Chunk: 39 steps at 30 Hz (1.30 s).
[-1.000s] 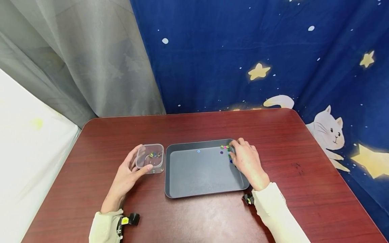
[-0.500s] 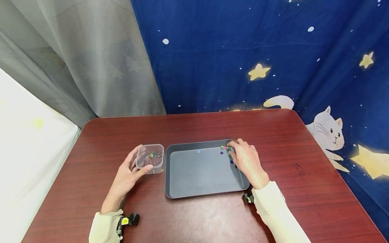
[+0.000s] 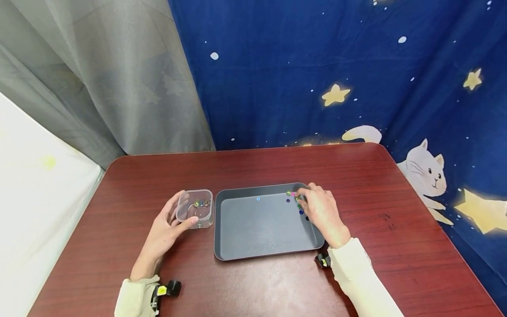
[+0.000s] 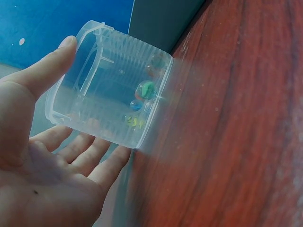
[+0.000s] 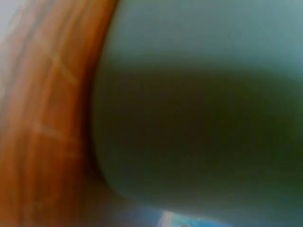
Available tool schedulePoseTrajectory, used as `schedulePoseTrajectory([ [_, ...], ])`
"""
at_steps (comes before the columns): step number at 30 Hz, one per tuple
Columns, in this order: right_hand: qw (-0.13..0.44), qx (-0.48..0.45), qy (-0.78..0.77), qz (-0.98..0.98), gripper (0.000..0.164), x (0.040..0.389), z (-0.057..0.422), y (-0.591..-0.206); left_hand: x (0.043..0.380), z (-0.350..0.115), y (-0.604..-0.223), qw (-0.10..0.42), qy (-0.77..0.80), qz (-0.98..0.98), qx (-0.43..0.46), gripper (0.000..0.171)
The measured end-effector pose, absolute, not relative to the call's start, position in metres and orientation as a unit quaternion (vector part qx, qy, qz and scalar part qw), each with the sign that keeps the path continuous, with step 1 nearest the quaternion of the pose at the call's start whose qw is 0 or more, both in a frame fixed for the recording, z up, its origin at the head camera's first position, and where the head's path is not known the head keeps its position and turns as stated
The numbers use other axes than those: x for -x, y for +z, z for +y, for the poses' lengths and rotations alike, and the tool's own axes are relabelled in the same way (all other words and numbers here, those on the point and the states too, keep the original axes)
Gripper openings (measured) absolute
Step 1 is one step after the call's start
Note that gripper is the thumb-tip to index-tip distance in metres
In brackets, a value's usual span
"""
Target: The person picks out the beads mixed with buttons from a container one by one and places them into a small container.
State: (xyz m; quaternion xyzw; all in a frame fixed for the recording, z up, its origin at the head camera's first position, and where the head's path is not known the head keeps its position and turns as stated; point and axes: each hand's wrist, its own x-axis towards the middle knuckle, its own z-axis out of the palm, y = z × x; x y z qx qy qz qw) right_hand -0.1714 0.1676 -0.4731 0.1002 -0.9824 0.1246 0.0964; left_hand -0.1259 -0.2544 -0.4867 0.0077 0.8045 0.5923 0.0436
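In the head view my left hand (image 3: 168, 229) holds a clear plastic box (image 3: 201, 223) by its left side, thumb over the near rim. Several glass marbles (image 4: 147, 89) lie on the box's bottom in the left wrist view. My right hand (image 3: 321, 211) reaches over the back right corner of a dark grey tray (image 3: 253, 237). Its thumb and index finger are curled around a small greenish marble, mostly covered by the fingertips. A yellow-green marble (image 3: 288, 193), a dark purple one (image 3: 288, 200) and a blue one (image 3: 301, 212) lie close by in the tray.
A light blue marble (image 3: 259, 199) sits alone near the tray's back wall. The box stands just left of the tray on a reddish-brown table (image 3: 253, 281). The right wrist view is blurred and shows mostly the tray's dark outer wall (image 5: 189, 132).
My right index finger and thumb have moved slightly left and drawn closer together around the greenish marble. The left hand and box have stayed put.
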Motion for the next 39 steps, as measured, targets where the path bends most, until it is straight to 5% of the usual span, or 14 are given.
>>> schedulePoseTrajectory([
  [39, 0.064, -0.095, 0.224, -0.968, 0.008, 0.1733, 0.1657, -0.4636, 0.1272, -0.2544, -0.4902, 0.036, 0.592, 0.805, -0.007, 0.087],
])
